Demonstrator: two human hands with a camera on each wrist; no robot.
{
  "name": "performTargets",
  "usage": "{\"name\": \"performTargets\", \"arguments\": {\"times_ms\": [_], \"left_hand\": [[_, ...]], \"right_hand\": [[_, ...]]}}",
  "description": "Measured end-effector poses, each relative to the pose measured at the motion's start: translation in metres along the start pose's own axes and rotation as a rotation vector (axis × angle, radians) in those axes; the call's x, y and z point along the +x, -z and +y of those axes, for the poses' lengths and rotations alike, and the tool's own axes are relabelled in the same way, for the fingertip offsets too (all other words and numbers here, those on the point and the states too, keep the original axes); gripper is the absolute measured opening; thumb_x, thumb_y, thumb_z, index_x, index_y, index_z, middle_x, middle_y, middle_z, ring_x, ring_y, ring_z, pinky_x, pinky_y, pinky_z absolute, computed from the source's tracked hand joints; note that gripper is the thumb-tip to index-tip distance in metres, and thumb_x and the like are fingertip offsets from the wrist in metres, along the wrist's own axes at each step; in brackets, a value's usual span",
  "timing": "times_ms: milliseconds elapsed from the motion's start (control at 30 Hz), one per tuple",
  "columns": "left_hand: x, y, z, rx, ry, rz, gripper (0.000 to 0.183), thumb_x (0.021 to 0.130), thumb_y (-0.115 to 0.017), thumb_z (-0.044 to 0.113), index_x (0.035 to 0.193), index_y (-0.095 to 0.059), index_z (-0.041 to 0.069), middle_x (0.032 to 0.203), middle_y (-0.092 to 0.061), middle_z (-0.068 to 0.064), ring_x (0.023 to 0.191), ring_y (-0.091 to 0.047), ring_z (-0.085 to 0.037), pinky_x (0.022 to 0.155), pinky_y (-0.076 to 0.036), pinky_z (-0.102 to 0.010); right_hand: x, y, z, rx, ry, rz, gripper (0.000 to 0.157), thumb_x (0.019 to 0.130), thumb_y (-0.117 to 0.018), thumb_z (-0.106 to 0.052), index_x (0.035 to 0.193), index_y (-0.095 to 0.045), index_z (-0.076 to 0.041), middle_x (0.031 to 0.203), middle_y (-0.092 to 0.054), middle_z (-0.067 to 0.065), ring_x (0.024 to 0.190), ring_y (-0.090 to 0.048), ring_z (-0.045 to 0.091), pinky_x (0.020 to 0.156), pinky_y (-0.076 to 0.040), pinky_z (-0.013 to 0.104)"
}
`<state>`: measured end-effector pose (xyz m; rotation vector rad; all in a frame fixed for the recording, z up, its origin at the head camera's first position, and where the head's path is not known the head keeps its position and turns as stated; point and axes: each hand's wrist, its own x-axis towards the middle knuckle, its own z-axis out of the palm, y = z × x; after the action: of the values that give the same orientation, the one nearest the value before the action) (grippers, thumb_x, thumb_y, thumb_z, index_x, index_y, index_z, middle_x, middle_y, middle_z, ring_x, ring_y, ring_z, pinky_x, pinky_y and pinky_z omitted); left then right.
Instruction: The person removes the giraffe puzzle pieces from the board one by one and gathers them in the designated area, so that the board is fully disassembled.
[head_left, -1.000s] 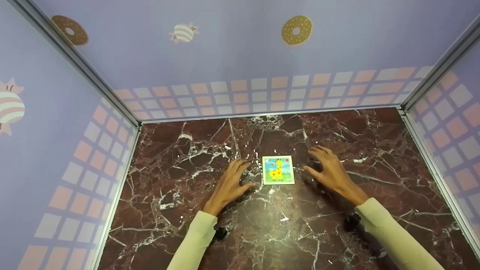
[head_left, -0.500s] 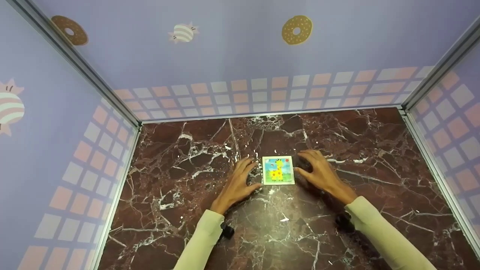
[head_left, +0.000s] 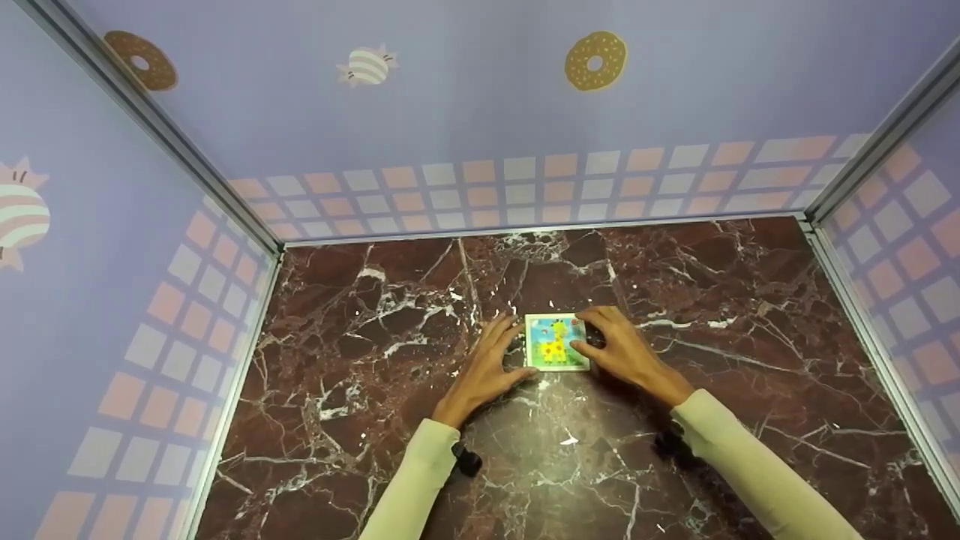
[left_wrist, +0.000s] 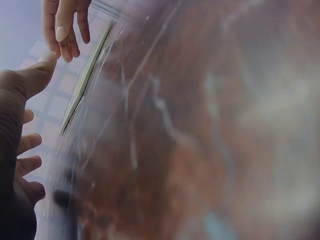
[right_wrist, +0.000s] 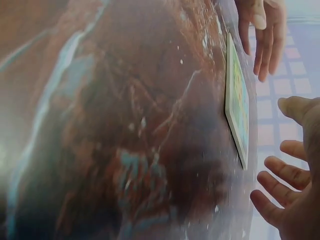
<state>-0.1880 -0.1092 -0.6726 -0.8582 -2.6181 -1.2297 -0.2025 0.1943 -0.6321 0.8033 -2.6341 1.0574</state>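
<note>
A small square board [head_left: 553, 352] with a pale frame and a yellow giraffe picture lies flat on the tabletop. My left hand [head_left: 486, 367] is at its left side, fingers spread and thumb by the lower left corner. Over the right edge, my right hand [head_left: 621, 351] overlaps the board in the head view, its thumb and fingertips above the picture. The right wrist view shows the board [right_wrist: 236, 95] seen edge-on and the right fingers [right_wrist: 284, 192] apart from it. Neither hand holds anything.
The dark red marbled tabletop [head_left: 360, 450] has white veins and small white flecks. Purple walls with pink and white squares [head_left: 480, 196] enclose it at the back, left and right. Metal strips run along the wall corners.
Both hands have moved inward toward the board. The right hand has moved left until its fingers overlap the board's right edge; the board has stayed in place.
</note>
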Motion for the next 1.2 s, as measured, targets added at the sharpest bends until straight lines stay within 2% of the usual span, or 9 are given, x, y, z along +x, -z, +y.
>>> {"name": "performTargets", "arguments": {"times_ms": [133,233,333,500,700,833,1033,1200], "left_hand": [[0.002,0.001,0.002,0.110,-0.051,-0.010,0.089,0.090,-0.091,0.042,0.158,-0.054,-0.002,0.165,-0.047,-0.030,0.157,-0.036,-0.054,0.131,-0.020,-0.074],[0.004,0.003,0.006,0.205,-0.064,-0.045,0.092,0.089,-0.091,0.045,0.159,-0.054,-0.002,0.166,-0.047,-0.029,0.157,-0.037,-0.053,0.130,-0.022,-0.075],[0.006,0.003,0.007,0.302,-0.056,-0.080,0.095,0.090,-0.088,0.053,0.160,-0.053,0.000,0.167,-0.046,-0.027,0.159,-0.035,-0.050,0.131,-0.023,-0.072],[0.007,0.004,0.005,0.391,-0.039,-0.101,0.098,0.090,-0.084,0.062,0.160,-0.053,0.001,0.168,-0.046,-0.026,0.162,-0.032,-0.048,0.134,-0.021,-0.068],[0.010,0.002,0.002,0.418,-0.027,-0.108,0.098,0.092,-0.079,0.067,0.161,-0.053,0.002,0.170,-0.045,-0.024,0.162,-0.032,-0.047,0.135,-0.020,-0.066],[0.010,0.000,0.000,0.415,0.003,-0.138,0.102,0.092,-0.074,0.073,0.164,-0.049,0.004,0.172,-0.041,-0.022,0.164,-0.028,-0.045,0.137,-0.015,-0.064],[0.012,-0.003,-0.002,0.423,0.059,-0.162,0.108,0.093,-0.069,0.078,0.169,-0.042,0.006,0.177,-0.034,-0.019,0.167,-0.021,-0.042,0.138,-0.009,-0.059],[0.012,-0.005,0.000,0.413,0.118,-0.198,0.110,0.094,-0.065,0.081,0.173,-0.035,0.011,0.181,-0.026,-0.015,0.170,-0.010,-0.041,0.139,-0.004,-0.057]], "right_hand": [[0.004,-0.007,-0.002,0.010,0.024,-0.015,0.047,0.095,-0.088,-0.021,0.131,-0.073,0.005,0.129,-0.071,0.021,0.117,-0.065,0.039,0.099,-0.059,0.058],[0.007,-0.011,-0.003,0.025,0.025,-0.021,0.048,0.095,-0.089,-0.020,0.132,-0.073,0.006,0.126,-0.071,0.019,0.114,-0.065,0.037,0.095,-0.059,0.055],[0.009,-0.015,-0.002,0.037,0.032,-0.028,0.048,0.094,-0.089,-0.020,0.131,-0.073,0.007,0.123,-0.071,0.019,0.111,-0.065,0.037,0.093,-0.058,0.054],[0.014,-0.024,-0.001,0.048,0.062,-0.024,0.047,0.092,-0.090,-0.018,0.127,-0.074,0.007,0.118,-0.070,0.020,0.109,-0.064,0.036,0.093,-0.059,0.053],[0.021,-0.028,-0.002,0.058,0.056,-0.032,0.044,0.092,-0.090,-0.016,0.125,-0.075,0.007,0.113,-0.070,0.019,0.104,-0.063,0.034,0.090,-0.059,0.052],[0.024,-0.032,0.003,0.092,0.076,-0.014,0.043,0.091,-0.090,-0.018,0.124,-0.076,0.006,0.110,-0.069,0.016,0.101,-0.062,0.032,0.088,-0.058,0.051],[0.028,-0.055,0.032,0.175,0.103,0.030,0.040,0.094,-0.089,-0.025,0.123,-0.077,0.001,0.107,-0.066,0.009,0.099,-0.061,0.027,0.086,-0.055,0.040],[0.031,-0.071,0.050,0.160,0.068,-0.032,0.040,0.093,-0.090,-0.023,0.125,-0.077,-0.001,0.108,-0.068,0.009,0.097,-0.063,0.025,0.083,-0.056,0.039]]}}
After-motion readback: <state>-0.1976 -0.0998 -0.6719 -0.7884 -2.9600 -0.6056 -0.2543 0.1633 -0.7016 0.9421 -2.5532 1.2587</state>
